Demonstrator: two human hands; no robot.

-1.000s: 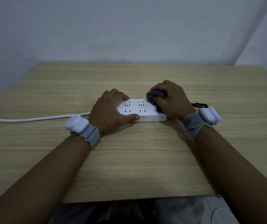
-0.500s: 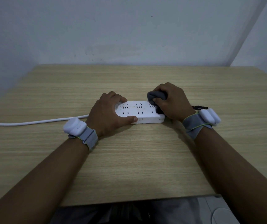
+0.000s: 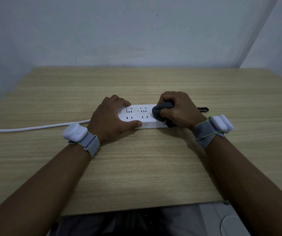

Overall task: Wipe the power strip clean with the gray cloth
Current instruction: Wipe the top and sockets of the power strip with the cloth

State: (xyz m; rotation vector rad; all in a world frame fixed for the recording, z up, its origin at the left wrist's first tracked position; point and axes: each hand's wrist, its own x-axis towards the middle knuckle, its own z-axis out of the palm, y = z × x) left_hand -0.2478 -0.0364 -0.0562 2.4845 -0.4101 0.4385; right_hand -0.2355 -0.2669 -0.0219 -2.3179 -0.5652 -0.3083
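A white power strip (image 3: 137,116) lies flat in the middle of the wooden table (image 3: 136,167), with small brownish specks on its top face. My left hand (image 3: 110,119) grips its left end, thumb along the near side and fingers over the far edge. My right hand (image 3: 177,109) is closed on a bunched gray cloth (image 3: 161,110), which presses on the right part of the strip's top. The strip's right end is hidden under the cloth and hand.
The strip's white cord (image 3: 34,128) runs left across the table and out of view. A thin black strap (image 3: 203,109) lies on the table behind my right wrist. Walls close off the back and both sides. The table's near edge is close to my body.
My right hand has slid the cloth a little to the left along the strip's top. My left hand keeps its grip on the left end.
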